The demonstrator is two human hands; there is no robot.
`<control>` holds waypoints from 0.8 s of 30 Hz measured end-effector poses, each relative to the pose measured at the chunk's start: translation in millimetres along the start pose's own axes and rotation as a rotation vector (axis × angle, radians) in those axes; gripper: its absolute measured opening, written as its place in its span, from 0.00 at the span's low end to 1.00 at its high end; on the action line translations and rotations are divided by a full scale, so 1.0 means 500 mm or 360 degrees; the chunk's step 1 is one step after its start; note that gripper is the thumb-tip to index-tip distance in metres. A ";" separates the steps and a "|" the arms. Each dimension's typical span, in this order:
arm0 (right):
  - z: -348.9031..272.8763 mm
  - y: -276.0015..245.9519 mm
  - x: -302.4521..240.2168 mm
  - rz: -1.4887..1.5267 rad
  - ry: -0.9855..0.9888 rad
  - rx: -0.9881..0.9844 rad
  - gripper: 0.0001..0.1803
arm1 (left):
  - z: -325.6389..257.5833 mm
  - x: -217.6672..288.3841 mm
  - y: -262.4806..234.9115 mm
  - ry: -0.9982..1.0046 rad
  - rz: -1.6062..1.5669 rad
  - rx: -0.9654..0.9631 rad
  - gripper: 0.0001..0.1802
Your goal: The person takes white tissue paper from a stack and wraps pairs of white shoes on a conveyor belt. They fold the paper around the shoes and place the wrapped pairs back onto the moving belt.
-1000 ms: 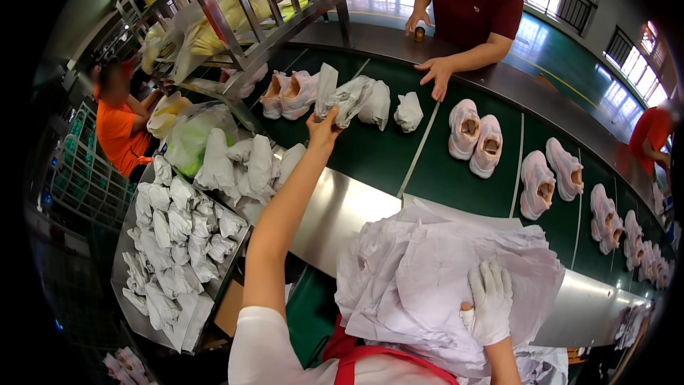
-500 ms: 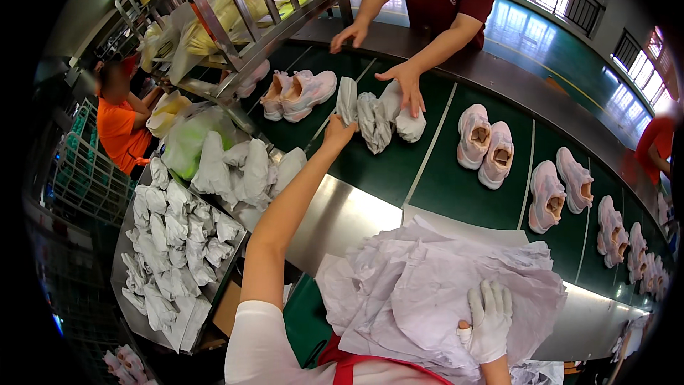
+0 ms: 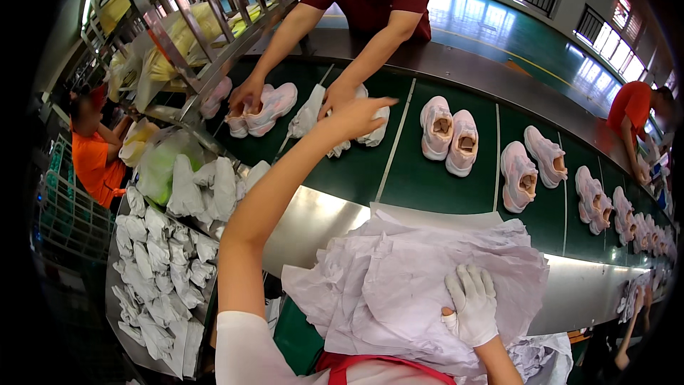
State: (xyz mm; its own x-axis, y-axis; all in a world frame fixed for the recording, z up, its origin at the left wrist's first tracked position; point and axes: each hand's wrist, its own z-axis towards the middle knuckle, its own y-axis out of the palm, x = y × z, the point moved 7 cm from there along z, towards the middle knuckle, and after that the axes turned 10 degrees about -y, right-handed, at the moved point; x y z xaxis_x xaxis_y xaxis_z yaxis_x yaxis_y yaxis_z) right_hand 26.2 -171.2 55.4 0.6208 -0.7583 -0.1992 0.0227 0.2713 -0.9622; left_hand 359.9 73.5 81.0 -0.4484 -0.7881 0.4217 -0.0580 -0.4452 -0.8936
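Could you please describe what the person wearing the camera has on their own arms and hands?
The left hand is bare, and so is its forearm; a short white sleeve covers the upper arm. The right hand wears a white knitted work glove that ends at the wrist. No watch or jewellery shows.

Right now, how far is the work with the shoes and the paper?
Done: twisted paper wads fill the tray at the left. In hand: the bare left hand reaches over the green belt to white shoes that a co-worker's hand touches; the gloved right hand lies flat on the tissue paper stack. Left: pink shoe pairs wait in line on the belt.
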 end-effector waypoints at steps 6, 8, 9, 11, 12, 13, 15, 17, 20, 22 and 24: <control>-0.009 0.000 -0.008 -0.0043 -0.0030 0.0004 0.32 | 0.122 0.271 -0.053 -0.0030 -0.0008 0.0246 0.27; -0.007 0.000 -0.006 -0.0034 -0.0036 0.0024 0.32 | -0.006 0.407 -0.031 0.0488 -0.0440 0.0269 0.27; -0.007 0.002 -0.006 -0.0031 -0.0024 0.0013 0.32 | -0.090 0.469 -0.019 0.0502 -0.0503 -0.0082 0.31; -0.018 0.011 -0.011 -0.0091 0.0002 -0.0013 0.32 | -0.265 0.531 0.073 0.0785 -0.0223 0.0011 0.44; -0.022 0.012 -0.009 -0.0163 0.0011 -0.0010 0.32 | -0.354 0.546 0.100 0.0862 -0.0080 -0.0033 0.50; -0.024 0.009 -0.006 -0.0236 0.0026 -0.0008 0.32 | -0.417 0.543 0.131 0.0859 -0.0005 -0.0274 0.50; -0.014 0.011 -0.010 -0.0127 -0.0051 0.0050 0.32 | -0.513 0.486 0.178 0.0736 0.0180 -0.0437 0.48; -0.006 0.003 -0.016 -0.0049 -0.0106 0.0084 0.32 | -0.552 0.425 0.216 0.0681 0.0198 -0.0426 0.47; -0.005 -0.006 -0.019 -0.0012 -0.0095 0.0119 0.32 | -0.555 0.411 0.226 0.0669 0.0265 -0.0433 0.46; -0.008 -0.008 -0.018 -0.0003 -0.0116 0.0119 0.33 | -0.551 0.410 0.232 0.0660 0.0385 -0.0511 0.45; -0.017 -0.023 -0.016 0.0024 -0.0126 0.0140 0.33 | -0.542 0.418 0.230 0.0638 0.0550 -0.0653 0.45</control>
State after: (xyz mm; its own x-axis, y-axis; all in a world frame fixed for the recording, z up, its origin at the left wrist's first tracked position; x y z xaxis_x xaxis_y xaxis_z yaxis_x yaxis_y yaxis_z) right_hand 14.2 -173.0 66.4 0.6814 -0.7055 -0.1946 0.0796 0.3358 -0.9386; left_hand 18.0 -27.1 24.6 -0.7943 -0.6021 0.0815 -0.1505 0.0650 -0.9865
